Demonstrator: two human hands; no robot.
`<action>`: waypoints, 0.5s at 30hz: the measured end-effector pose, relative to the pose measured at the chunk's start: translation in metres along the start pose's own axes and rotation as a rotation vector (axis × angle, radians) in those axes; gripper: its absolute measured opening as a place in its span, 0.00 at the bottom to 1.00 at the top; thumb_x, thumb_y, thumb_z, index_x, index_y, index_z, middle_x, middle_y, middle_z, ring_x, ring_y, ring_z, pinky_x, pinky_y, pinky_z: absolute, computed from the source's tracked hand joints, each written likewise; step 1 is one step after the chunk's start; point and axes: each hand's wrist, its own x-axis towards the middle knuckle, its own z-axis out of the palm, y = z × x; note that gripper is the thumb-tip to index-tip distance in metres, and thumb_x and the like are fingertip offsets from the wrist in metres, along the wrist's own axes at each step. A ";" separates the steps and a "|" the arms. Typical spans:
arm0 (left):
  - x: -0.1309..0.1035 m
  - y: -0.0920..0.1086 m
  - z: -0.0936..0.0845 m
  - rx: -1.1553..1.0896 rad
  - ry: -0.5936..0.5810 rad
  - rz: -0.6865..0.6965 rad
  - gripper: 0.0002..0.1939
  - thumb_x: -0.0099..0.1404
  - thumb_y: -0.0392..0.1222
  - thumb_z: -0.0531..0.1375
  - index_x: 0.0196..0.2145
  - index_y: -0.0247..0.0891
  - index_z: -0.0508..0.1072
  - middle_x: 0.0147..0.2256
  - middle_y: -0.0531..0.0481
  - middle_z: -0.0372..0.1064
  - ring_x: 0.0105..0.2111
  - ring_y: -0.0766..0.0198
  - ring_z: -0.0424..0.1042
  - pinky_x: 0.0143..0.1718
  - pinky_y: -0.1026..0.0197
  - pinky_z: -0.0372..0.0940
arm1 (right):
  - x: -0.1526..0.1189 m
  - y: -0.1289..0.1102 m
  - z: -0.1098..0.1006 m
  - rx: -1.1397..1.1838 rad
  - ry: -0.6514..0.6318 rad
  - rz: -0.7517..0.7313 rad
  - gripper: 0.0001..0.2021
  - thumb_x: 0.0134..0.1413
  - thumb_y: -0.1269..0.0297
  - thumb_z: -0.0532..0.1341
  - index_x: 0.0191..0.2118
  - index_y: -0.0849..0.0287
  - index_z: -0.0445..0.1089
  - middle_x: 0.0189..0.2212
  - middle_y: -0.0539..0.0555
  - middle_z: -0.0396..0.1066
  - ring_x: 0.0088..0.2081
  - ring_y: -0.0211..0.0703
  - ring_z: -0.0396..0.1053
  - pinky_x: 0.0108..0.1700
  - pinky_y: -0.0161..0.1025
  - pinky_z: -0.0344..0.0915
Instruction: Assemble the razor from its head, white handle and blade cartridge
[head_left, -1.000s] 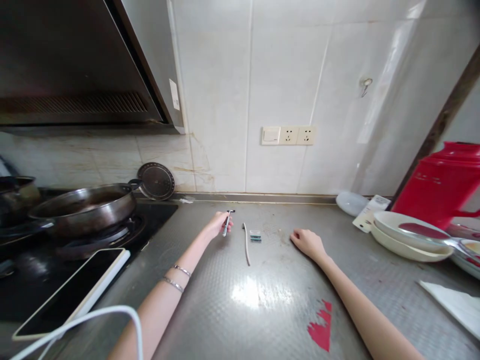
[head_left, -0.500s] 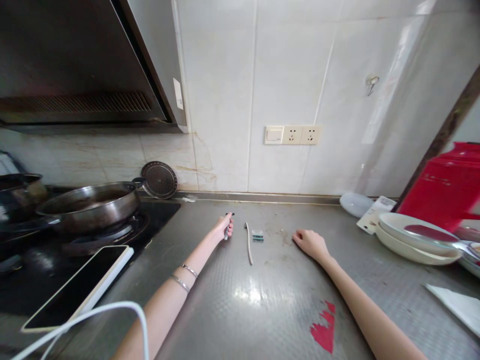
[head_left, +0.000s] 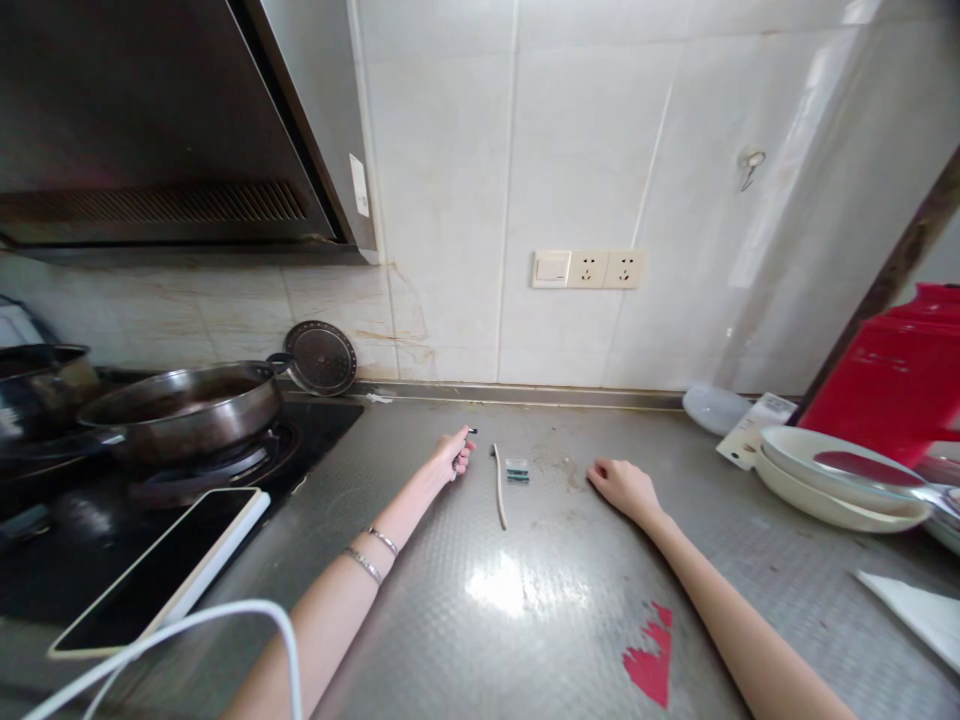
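Observation:
My left hand [head_left: 453,455] is closed around a small slim object with a black end [head_left: 472,431] poking out past the thumb; its lower end looks pale, and the fingers cover most of it. Just right of that hand, a thin whitish stick [head_left: 500,488] with a small grey head lies lengthwise on the metal counter [head_left: 420,610]. Beside the stick is a small clear and dark green piece [head_left: 517,471], too small to name. My right hand [head_left: 619,484] rests on the counter farther right, its fingers curled together, with nothing visible in them.
On the left, a steel pan [head_left: 184,410] sits on the black stove, with a phone [head_left: 157,570] and white cable [head_left: 225,608] nearer me. At right stand stacked bowls [head_left: 832,490], a small box [head_left: 754,430] and a red container [head_left: 889,365]. A red patch [head_left: 651,660] marks the front.
My left hand has turned slightly at the wrist, its fingers and the black end shifting a little to the right. The right hand stays resting in place.

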 end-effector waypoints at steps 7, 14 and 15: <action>0.003 -0.002 0.001 0.015 0.026 0.037 0.20 0.64 0.52 0.45 0.21 0.36 0.57 0.12 0.62 0.46 0.09 0.78 0.44 0.13 0.71 0.38 | -0.001 0.000 -0.001 0.002 0.003 0.000 0.17 0.55 0.58 0.47 0.25 0.58 0.69 0.26 0.55 0.72 0.29 0.42 0.68 0.25 0.33 0.49; 0.006 -0.006 0.003 0.065 0.039 0.184 0.20 0.62 0.54 0.46 0.21 0.37 0.56 0.12 0.63 0.44 0.09 0.77 0.43 0.13 0.70 0.37 | -0.001 -0.001 -0.001 0.012 -0.001 -0.001 0.18 0.54 0.58 0.47 0.27 0.58 0.70 0.26 0.56 0.71 0.29 0.42 0.67 0.26 0.33 0.50; 0.006 -0.006 0.003 0.072 0.046 0.230 0.20 0.62 0.55 0.46 0.21 0.37 0.56 0.12 0.63 0.43 0.09 0.77 0.43 0.13 0.70 0.37 | -0.001 0.000 0.000 0.014 0.005 -0.003 0.18 0.54 0.58 0.47 0.26 0.58 0.70 0.26 0.56 0.71 0.28 0.42 0.67 0.26 0.33 0.50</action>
